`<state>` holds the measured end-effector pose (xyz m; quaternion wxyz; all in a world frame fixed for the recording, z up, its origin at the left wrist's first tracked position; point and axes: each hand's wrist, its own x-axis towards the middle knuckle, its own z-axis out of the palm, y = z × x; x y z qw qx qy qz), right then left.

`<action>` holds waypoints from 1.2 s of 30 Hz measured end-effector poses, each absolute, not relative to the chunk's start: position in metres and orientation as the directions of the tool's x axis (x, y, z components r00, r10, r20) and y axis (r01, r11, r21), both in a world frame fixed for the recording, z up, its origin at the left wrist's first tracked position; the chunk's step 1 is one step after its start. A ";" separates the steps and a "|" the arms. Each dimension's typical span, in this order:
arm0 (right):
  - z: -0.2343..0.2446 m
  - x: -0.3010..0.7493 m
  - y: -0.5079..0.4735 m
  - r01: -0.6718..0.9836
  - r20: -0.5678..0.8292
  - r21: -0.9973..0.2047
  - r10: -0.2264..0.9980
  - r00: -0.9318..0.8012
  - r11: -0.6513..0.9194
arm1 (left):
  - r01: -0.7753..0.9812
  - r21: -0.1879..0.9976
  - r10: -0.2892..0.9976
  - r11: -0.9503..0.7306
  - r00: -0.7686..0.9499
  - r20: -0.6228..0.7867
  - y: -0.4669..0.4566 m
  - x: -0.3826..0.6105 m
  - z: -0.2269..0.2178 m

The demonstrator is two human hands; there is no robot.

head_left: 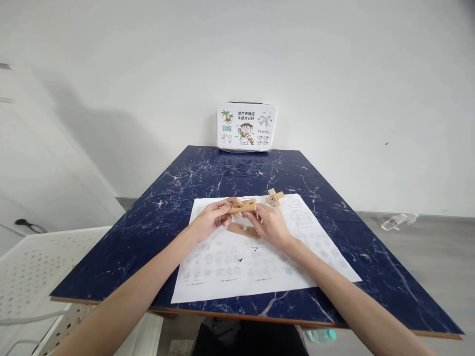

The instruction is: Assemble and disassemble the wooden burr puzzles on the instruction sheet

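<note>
My left hand (208, 221) and my right hand (270, 225) together hold a small wooden puzzle piece (243, 205) marked with a 2, just above a white printed sheet (260, 269). Both hands have their fingers closed on its ends. A second wooden piece (243, 230) lies on the sheet right under my hands. A third wooden piece (274, 197), cross-shaped, rests at the sheet's far edge, just beyond my right hand.
The sheet lies on a dark blue marbled table (178, 198). A white illustrated box (246, 126) stands at the table's far edge against the wall. A white perforated shelf (33, 262) is at the left. A clear plastic bottle (399, 221) lies on the floor at the right.
</note>
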<state>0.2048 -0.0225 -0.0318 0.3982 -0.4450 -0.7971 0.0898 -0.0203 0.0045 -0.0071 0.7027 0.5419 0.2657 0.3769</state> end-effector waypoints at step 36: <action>-0.028 0.210 -0.020 0.749 0.662 -0.221 0.660 -0.355 0.625 | -0.314 0.944 0.845 0.101 0.527 0.085 0.009 -0.022 -0.013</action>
